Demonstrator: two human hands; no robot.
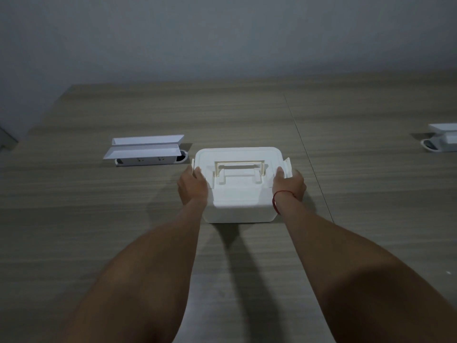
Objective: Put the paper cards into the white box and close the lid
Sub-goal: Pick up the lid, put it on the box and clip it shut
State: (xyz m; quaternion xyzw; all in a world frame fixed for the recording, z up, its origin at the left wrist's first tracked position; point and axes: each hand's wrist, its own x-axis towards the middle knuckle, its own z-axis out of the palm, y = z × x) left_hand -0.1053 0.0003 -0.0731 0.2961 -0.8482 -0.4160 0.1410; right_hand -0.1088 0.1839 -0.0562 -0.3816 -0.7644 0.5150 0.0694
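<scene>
A white plastic box (238, 206) stands on the wooden table in front of me. Its lid (238, 154) lies flat on top, with a fold-down carry handle (239, 167) resting on it. My left hand (193, 186) grips the box's left side, thumb on the lid by the left side latch. My right hand (289, 184), with a red string on the wrist, grips the right side at the right latch (287, 165), which sticks out. No paper cards are visible; the box's inside is hidden.
A white pop-up socket unit (146, 151) with open flaps sits in the table (99, 231) to the box's left. Another such unit (442, 141) lies at the far right edge. A grey wall rises behind the table.
</scene>
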